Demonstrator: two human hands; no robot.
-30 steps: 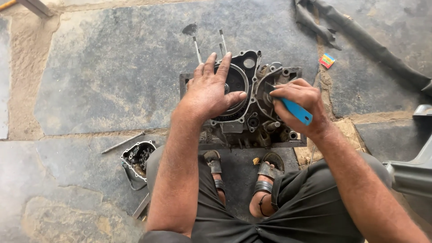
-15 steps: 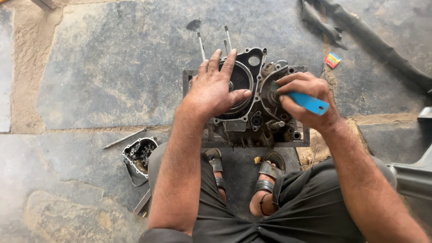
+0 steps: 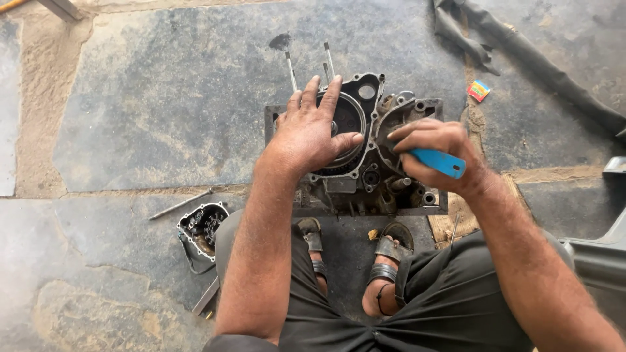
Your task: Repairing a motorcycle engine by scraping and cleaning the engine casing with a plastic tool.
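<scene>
From the head camera, an open engine case (image 3: 365, 156) sits on the stone floor (image 3: 150, 98) just beyond the person's sandalled feet. The left hand (image 3: 312, 133) lies flat on the round left part of the case, fingers spread, pressing it down. The right hand (image 3: 437, 153) grips a blue-handled tool (image 3: 438, 161), fingers curled tight around it, its working end hidden against the right cavity. Judging by this, firm bracing and short, controlled strokes would serve best. A small cover (image 3: 203, 228) lies near left
</scene>
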